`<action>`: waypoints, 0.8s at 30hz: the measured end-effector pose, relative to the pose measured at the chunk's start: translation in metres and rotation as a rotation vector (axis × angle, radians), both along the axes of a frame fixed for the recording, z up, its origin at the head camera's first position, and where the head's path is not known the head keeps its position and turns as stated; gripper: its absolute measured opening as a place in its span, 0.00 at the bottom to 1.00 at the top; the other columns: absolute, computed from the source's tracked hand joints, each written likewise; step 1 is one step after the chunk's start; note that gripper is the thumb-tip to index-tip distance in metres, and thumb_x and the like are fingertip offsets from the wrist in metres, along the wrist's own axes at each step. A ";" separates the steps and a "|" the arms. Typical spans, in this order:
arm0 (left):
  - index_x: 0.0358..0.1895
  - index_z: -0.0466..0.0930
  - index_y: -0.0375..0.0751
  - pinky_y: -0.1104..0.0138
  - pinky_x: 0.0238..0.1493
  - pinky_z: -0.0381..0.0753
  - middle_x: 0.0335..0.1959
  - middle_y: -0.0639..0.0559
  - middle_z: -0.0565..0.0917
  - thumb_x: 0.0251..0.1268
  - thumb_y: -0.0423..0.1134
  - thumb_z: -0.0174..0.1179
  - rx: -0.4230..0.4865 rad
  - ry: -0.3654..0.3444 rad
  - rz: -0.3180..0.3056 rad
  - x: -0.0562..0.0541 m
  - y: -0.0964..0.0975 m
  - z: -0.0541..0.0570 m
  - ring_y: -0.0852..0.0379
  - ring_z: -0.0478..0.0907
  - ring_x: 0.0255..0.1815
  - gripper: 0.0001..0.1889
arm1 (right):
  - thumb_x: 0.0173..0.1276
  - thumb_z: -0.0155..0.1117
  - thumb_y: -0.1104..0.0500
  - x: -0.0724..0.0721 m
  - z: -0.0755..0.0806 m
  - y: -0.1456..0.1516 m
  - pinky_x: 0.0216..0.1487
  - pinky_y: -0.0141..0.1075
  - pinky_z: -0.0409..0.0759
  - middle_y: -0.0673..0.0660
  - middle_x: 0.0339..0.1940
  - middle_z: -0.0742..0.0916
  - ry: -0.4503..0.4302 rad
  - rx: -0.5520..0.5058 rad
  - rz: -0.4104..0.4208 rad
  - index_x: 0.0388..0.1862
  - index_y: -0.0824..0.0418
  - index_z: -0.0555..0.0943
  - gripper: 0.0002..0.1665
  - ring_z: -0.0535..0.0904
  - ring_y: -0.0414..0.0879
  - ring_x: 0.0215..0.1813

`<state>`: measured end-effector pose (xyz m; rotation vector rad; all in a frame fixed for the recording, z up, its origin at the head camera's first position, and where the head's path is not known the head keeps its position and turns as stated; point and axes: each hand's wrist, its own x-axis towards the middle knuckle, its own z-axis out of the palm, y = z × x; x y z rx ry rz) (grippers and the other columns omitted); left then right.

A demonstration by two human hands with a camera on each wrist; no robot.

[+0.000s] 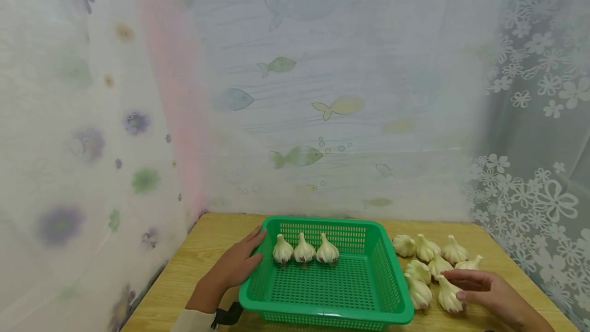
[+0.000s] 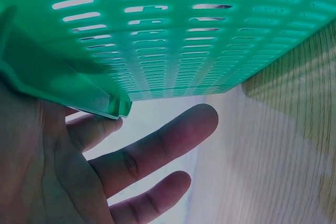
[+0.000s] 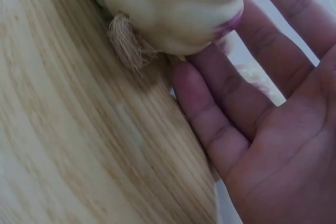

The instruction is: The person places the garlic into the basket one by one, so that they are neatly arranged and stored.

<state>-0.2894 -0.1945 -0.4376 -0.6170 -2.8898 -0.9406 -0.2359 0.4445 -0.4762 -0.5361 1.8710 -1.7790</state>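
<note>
A green plastic basket [image 1: 320, 310] stands on the table, with 3 garlic bulbs [image 1: 304, 250] in a row at its far left inside. My left hand [image 1: 235, 263] rests against the basket's left rim, its fingers fairly straight; the left wrist view shows them below the rim [image 2: 63, 100] beside the slotted wall. At the right, my right hand [image 1: 493, 293] holds a garlic bulb [image 1: 449, 295] between thumb and fingers. In the right wrist view the bulb [image 3: 173, 11] shows its roots, and the thumb is hidden.
Several more garlic bulbs [image 1: 418, 291] lie close together right of the basket. The wooden table [image 1: 216, 229] meets a patterned curtain [image 1: 295, 188] at its back edge. Another curtain [image 1: 92, 168] hangs along the left side.
</note>
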 end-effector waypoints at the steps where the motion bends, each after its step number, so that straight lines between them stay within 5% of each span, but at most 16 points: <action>1: 0.84 0.55 0.48 0.37 0.75 0.63 0.86 0.49 0.52 0.82 0.41 0.44 0.000 -0.001 -0.001 0.000 0.000 0.000 0.39 0.56 0.83 0.31 | 0.84 0.42 0.67 0.000 -0.001 0.000 0.62 0.31 0.80 0.33 0.66 0.82 -0.011 0.000 -0.003 0.79 0.57 0.71 0.28 0.77 0.26 0.66; 10: 0.84 0.55 0.49 0.38 0.75 0.63 0.86 0.51 0.51 0.82 0.41 0.43 0.005 -0.008 0.004 0.000 0.001 0.001 0.40 0.55 0.84 0.31 | 0.84 0.43 0.66 -0.003 -0.009 0.002 0.61 0.34 0.83 0.29 0.63 0.82 -0.045 0.008 -0.021 0.75 0.49 0.76 0.28 0.78 0.24 0.62; 24: 0.84 0.54 0.48 0.37 0.75 0.63 0.86 0.48 0.51 0.82 0.41 0.43 -0.003 -0.009 -0.007 0.002 0.001 0.002 0.39 0.55 0.84 0.31 | 0.84 0.41 0.66 -0.003 -0.010 0.003 0.63 0.35 0.82 0.29 0.66 0.81 -0.057 -0.030 0.073 0.73 0.42 0.77 0.31 0.76 0.24 0.65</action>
